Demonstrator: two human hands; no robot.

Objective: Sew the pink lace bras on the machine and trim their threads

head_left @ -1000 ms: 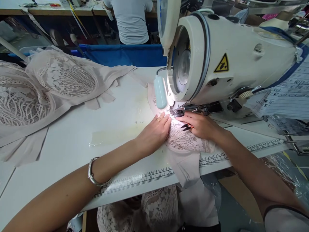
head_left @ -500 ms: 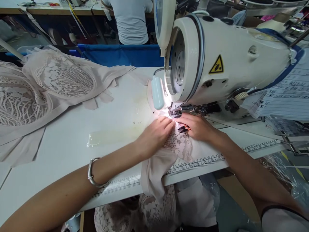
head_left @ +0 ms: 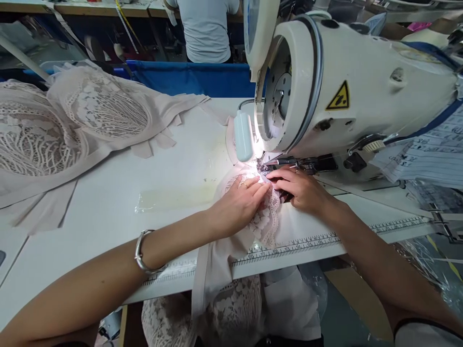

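My left hand (head_left: 241, 205) lies on a pale pink lace bra cup (head_left: 265, 221), its fingers stretched out and slightly spread over the lace just before the needle. Tucked in my right hand (head_left: 302, 189) is a pair of thread snips (head_left: 285, 195), their dark blades partly showing under the palm. The fingertips of that hand rest on the fabric beside the presser foot (head_left: 266, 168). A plain fabric band (head_left: 213, 270) hangs from the cup over the table's front edge. Above my hands stands the white sewing machine (head_left: 347, 72); its needle area is washed out by bright light.
Another lace bra (head_left: 108, 108) lies on the left of the white table. A small lamp (head_left: 243, 137) hangs left of the needle. A ruler strip (head_left: 300, 246) runs along the front edge. Behind a blue cloth bin (head_left: 195, 79) is a person in a light shirt (head_left: 206, 31).
The lace cup has turned under my hands, and its band has swung left. My left fingers have spread out. My right hand now covers more of the snips. The whole view has shifted slightly.
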